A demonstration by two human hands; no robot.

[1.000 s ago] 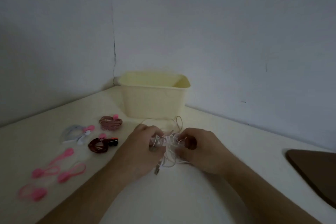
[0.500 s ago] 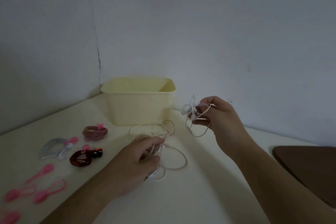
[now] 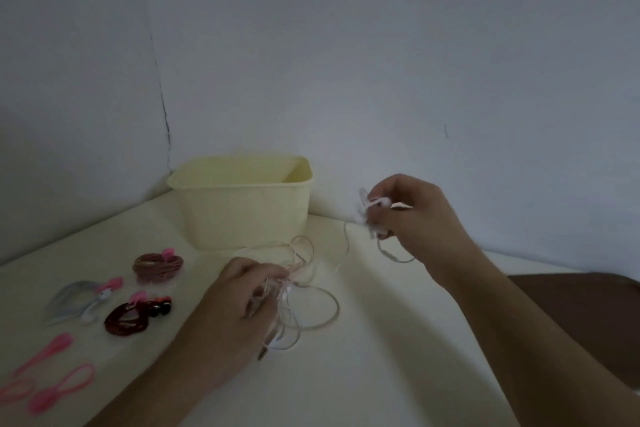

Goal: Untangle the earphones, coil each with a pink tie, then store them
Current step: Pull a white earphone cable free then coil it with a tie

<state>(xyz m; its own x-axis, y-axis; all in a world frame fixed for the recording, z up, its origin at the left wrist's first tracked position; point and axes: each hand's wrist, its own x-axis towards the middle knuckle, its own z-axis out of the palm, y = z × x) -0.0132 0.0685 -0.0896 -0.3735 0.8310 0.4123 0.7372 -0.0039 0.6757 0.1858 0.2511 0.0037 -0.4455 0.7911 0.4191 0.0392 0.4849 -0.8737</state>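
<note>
Head view is showing your right hand [image 3: 412, 218] lifting clear of the table [image 3: 363, 374], its fingers pinching one end of the white earphones [image 3: 311, 302]. Your left hand [image 3: 232, 319] is pressing down, fingers closing around the loose loops. Beyond your left fingertips the yellow bin [image 3: 242, 208] is sitting; three coiled sets and spare pink ties [image 3: 62, 388] are lying to their left.

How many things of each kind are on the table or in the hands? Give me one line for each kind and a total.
Coiled earphones, tied: 3 (brown, grey, dark red)
White earphones, still loose, held by left hand and right hand: 1
Spare pink ties: 3 visible ()
Bin: 1
Total: 8
</note>
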